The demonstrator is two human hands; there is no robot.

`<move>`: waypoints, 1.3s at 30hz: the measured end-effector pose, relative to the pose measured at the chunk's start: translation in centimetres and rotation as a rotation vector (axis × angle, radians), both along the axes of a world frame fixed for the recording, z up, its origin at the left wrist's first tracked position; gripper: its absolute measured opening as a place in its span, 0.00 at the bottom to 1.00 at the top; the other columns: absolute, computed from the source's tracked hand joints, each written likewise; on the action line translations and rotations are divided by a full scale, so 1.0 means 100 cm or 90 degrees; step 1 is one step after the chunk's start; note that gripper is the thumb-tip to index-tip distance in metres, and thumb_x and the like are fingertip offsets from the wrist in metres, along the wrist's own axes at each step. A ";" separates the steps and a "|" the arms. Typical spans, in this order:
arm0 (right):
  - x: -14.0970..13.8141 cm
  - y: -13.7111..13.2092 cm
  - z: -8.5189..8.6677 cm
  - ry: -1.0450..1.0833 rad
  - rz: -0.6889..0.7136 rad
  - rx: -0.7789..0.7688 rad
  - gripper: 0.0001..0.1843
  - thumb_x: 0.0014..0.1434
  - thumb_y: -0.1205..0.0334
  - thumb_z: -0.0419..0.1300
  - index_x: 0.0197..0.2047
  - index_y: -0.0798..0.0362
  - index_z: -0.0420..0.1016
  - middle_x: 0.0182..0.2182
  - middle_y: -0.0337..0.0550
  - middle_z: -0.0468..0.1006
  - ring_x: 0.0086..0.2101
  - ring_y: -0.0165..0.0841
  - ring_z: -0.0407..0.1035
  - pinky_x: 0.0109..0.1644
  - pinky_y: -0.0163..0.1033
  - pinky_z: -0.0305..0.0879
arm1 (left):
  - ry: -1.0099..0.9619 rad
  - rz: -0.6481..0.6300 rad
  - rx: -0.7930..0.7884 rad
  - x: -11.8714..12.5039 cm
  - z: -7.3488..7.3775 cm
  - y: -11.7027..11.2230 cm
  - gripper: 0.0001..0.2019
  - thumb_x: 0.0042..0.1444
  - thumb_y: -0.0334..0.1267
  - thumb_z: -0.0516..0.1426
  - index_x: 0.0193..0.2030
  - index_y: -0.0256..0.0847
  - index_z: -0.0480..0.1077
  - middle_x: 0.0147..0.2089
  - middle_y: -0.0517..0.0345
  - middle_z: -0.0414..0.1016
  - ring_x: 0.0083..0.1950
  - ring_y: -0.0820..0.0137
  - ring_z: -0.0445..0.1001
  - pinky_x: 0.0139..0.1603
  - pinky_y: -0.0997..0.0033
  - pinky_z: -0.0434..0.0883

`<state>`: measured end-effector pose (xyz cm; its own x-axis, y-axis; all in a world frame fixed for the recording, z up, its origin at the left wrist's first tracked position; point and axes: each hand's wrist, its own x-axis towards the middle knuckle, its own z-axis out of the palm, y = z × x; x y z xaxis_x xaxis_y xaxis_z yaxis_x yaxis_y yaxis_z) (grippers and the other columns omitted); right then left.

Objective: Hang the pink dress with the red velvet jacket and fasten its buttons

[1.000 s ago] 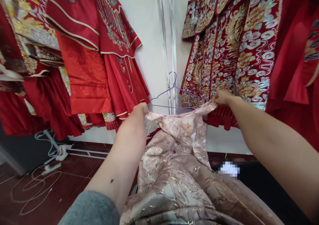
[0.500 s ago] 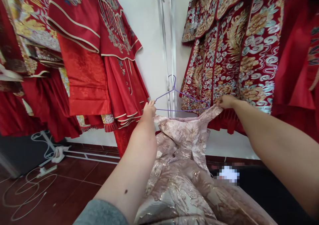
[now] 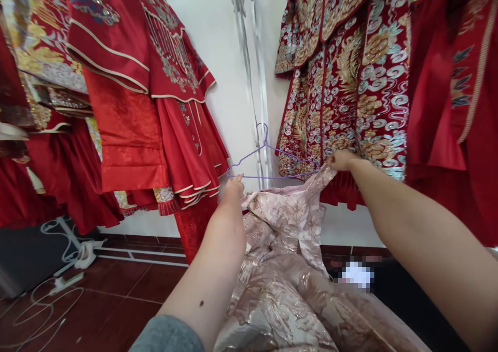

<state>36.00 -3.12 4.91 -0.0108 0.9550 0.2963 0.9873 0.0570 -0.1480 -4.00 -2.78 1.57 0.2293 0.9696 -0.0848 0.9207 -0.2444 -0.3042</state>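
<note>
On my feed the pink brocade dress takes up the lower middle of the view, its neckline lifted toward the purple hanger and its skirt spreading down toward the camera. My right hand has thumb and fingers closed in a pinch on the shoulder strap, drawing it up and outward beside that end of the hanger. My left hand sits at the other end, fingers bent close together just by the lower bar; the back of the hand hides the grip, so I can't tell whether it holds cloth, wire or both.

The step in hand, as I judge it, is managing the dress's two shoulders against the hanger's two ends. The hanger stands upright before the metal uprights — whether its hook rests on anything I can't make out. To my left hangs a red outfit, to my right a heavily embroidered garment, close behind my right hand.

The next move calls for a light, even hold at both shoulders, I'd say, with care on the left, where the contact is hidden — tugging one side alone could tilt the hanger.
</note>
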 end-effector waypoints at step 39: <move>-0.116 0.030 -0.016 0.128 -0.071 0.097 0.26 0.62 0.58 0.41 0.47 0.61 0.77 0.46 0.59 0.77 0.47 0.43 0.71 0.50 0.40 0.62 | -0.251 -0.021 0.430 -0.089 -0.005 0.012 0.12 0.64 0.35 0.45 0.44 0.35 0.68 0.48 0.42 0.74 0.54 0.59 0.69 0.63 0.56 0.52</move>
